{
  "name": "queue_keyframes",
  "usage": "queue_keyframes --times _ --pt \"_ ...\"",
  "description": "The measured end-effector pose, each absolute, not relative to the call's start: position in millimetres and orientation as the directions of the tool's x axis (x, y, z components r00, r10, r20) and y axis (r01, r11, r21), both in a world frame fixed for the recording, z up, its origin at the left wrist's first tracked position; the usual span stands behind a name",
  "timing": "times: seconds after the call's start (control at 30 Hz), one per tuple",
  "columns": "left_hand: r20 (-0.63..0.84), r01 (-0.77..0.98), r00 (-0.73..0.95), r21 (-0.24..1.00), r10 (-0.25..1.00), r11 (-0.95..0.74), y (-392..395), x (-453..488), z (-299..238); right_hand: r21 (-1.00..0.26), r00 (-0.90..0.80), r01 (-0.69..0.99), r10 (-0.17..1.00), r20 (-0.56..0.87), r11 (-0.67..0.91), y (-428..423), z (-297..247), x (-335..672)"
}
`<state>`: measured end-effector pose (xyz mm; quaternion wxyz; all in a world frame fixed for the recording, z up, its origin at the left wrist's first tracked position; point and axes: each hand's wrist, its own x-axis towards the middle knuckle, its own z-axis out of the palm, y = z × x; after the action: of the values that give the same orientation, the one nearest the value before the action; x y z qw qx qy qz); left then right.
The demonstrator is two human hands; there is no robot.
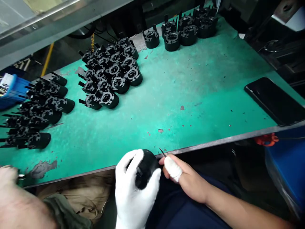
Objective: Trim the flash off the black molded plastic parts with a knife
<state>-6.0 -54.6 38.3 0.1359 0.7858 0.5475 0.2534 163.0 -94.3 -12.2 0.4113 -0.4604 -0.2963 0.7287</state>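
My left hand (134, 187), in a white glove, is wrapped round a black cylindrical plastic part (149, 167) at the table's front edge. Just to the right of that part, my right hand (175, 170) is closed in a pinch. Out of its fingertips sticks a thin, dark pointed blade (162, 152), its handle hidden in the hand. A white cover wraps the right thumb; the rest of this hand is bare. The blade's tip is apart from the black part and points up and left.
Similar black parts stand in groups on the green table (162, 105): a middle group (119, 84), a left group (39, 140) and a back group (172, 41). A phone (274, 100) lies at right. Another person's hand (9, 178) is at lower left, near a blue bin (16, 92).
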Motion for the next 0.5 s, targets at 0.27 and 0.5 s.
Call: queue_keyframes --times 0.27,0.5 --pt "0.333 0.879 0.179 0.368 0.926 -0.302 -65.6 4.1 3.7 -0.874 -0.277 -0.112 0.859 -0.430 -0.473 -95.2 -24.6 170.1" --pt "0.344 0.863 0.182 0.392 0.921 -0.317 -62.4 3.6 2.8 -0.898 -0.273 0.018 0.862 -0.428 -0.440 -85.5 -27.1 167.3"
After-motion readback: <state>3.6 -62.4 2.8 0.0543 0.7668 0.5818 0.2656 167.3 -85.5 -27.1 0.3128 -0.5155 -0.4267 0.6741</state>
